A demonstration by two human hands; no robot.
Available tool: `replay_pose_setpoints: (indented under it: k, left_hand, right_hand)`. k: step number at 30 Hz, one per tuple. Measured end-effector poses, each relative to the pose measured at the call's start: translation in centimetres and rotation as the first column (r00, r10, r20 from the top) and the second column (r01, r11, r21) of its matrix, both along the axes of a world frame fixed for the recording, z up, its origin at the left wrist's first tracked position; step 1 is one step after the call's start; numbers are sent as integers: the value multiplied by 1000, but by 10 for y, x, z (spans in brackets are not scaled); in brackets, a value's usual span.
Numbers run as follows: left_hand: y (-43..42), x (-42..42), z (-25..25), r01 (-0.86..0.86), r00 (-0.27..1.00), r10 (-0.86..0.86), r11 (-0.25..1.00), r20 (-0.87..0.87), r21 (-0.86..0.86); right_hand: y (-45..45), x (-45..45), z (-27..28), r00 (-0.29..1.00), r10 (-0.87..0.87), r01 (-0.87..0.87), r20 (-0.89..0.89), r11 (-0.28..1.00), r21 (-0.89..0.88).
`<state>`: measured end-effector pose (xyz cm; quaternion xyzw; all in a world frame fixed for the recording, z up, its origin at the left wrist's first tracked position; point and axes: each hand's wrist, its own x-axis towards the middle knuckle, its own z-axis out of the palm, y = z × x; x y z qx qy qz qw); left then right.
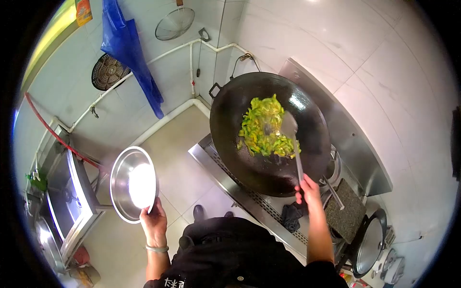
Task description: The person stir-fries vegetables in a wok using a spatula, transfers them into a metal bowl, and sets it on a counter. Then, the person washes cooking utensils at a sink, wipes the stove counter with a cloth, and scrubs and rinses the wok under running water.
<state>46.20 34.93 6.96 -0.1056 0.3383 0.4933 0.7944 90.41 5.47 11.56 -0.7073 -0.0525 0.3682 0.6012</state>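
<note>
the single view came from a camera worn on the person's head, facing forward and steeply down. it looked over the dark-clad torso (230,249), which filled the middle of the bottom edge. the left hand (154,223) and right hand (309,192) showed close, low in the frame, the wok (269,175) sat beyond them, right of centre, and the tiled wall (297,36) stood farther off. the wide lens bent straight lines inside a rounded black border.

Free gap between bowl (121,189) and wok (261,175); splashback (357,144) behind wok.
</note>
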Motion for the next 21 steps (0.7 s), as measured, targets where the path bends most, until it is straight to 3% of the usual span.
replay_pose_setpoints:
  k: [2, 4, 6, 7, 9, 11, 12, 13, 15, 16, 18, 20, 21]
  left_hand:
    - [1, -17, -6, -52, 999, 52, 999, -18, 2]
    - [2, -28, -14, -125, 988, 123, 992, -97, -13]
    - [3, -40, -29, -171, 980, 166, 985, -107, -34]
    - [2, -39, -28, -175, 980, 170, 984, -103, -37]
    - [1, -37, -22, -175, 979, 171, 984, -110, -29]
    - [0, -29, -15, -178, 980, 174, 983, -98, -35]
    - [0, -25, -12, -181, 981, 176, 982, -86, -46]
    - [-1, -21, -10, -186, 980, 182, 981, -83, -46]
    - [-10, -18, -3, -106, 992, 104, 994, -76, -27]
    - [-16, -16, 3, -115, 990, 113, 993, -79, -24]
    - [-22, -11, 14, -74, 994, 74, 997, -86, 5]
    - [-27, -17, 6, -50, 996, 51, 999, -68, 22]
    - [-29, -17, 9, -53, 994, 52, 999, -94, -10]
  right_hand:
    - [-25, -22, 38, 985, -151, 153, -83, 988, 19]
    - [-56, -39, 80, 957, -169, 187, -238, 981, 56]
    - [-95, -44, 81, 851, -235, 344, -469, 925, 162]
    - [-103, -40, 77, 854, -231, 340, -466, 927, 162]
    - [-107, -26, 56, 619, -131, 475, -774, 848, 237]
    - [-77, -2, 23, 557, -13, 483, -830, 819, 311]
    - [-59, 16, 0, 618, -30, 430, -786, 849, 306]
    - [-41, 41, -29, 604, 130, 365, -786, 832, 418]
    - [10, 70, -43, 676, 154, 313, -721, 825, 470]
    - [27, 87, -48, 619, 200, 310, -760, 826, 470]
    - [65, 98, -44, 724, 36, 271, -689, 903, 332]
    - [89, 76, -26, 969, 50, -12, -242, 987, 159]
    - [94, 63, -19, 991, 118, -118, -70, 993, -5]
